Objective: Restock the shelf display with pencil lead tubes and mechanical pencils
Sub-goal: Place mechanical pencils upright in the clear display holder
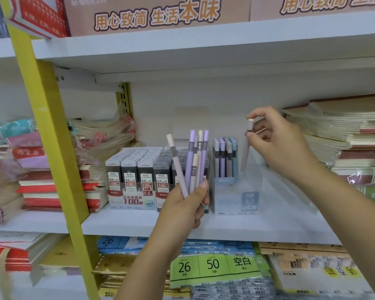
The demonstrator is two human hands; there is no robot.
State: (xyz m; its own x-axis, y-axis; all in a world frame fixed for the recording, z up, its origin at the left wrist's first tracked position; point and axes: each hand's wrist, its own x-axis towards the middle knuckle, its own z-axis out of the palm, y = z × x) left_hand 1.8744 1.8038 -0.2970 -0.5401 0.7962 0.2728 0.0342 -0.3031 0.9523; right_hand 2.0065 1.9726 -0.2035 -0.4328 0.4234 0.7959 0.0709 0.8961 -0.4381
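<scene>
Left hand [183, 204] up front grips a fan of spare pencils [191, 161], fingers curled round, while right hand [277, 144] pinches the pink pencil [246, 148] by its top, near upright, tip down, just right of the ones standing in the display box [250, 201] (prob goes straight down imo).

Pencil bunch [193, 163] in left hand [182, 210], pink pencil [246, 149] between right hand [285, 145] fingers [260, 113], beside display box [236, 201]

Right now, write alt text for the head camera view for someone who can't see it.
A person's right hand pinches a pink mechanical pencil by its cap, upright at a clear display box partly filled with standing pencils on a white shelf. The left hand grips a bunch of pastel pencils in front of boxed lead tubes.
</scene>
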